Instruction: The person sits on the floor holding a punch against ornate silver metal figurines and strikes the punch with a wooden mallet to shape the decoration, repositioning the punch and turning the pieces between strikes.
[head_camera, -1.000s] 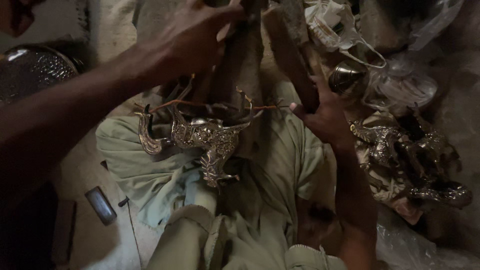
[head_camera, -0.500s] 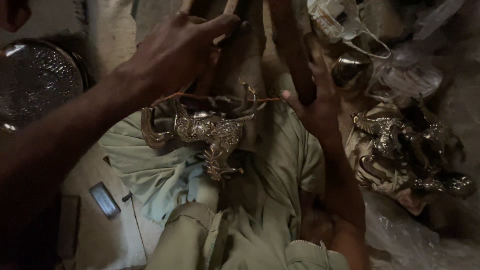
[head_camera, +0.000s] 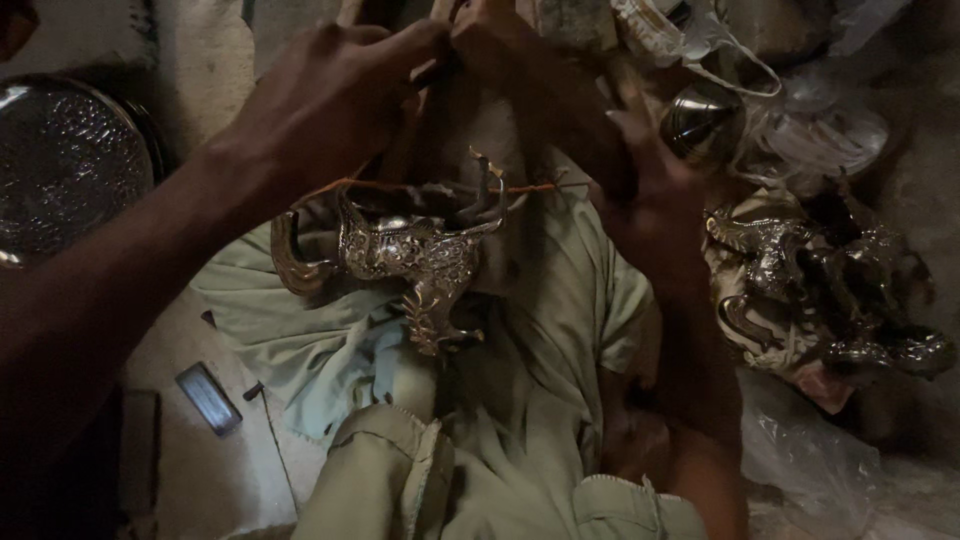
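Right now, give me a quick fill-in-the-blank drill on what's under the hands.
1. The silver animal figurine lies on pale ____ cloth.
2. The embossed round metal tray sits at the ____ edge of the view.
3. The left hand is ____ the figurine in the picture.
4. More metal figurines are piled on the ____ side.

Missing words: green; left; above; right

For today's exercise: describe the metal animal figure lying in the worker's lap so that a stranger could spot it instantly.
Start at the pale green cloth spread over the lap. On it, below the left hand, lies the silver animal figure, embossed all over. Unlike the similar figures heaped at the right, it lies alone, with a thin orange stick across it.
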